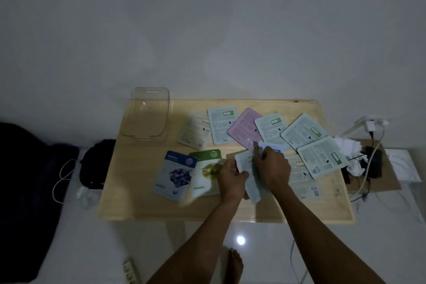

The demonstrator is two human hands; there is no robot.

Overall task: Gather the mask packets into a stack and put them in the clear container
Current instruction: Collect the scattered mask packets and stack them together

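Both arms stretched over wooden table [138, 203]; left hand [231, 178] and right hand [273, 166] clenched together around pale packets [251, 182] mid-table; clear container [147, 115] lying at far left corner, nothing visible inside

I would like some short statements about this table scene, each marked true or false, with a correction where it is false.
1. The clear container already holds packets. False: it is empty.
2. Both hands hold packets: left hand, right hand. True.
3. The pink packet lies at the near edge of the table. False: it lies in the far row.
4. The blueberry packet lies left of the green packet. True.
5. The container stands at the table's right end. False: far left corner.
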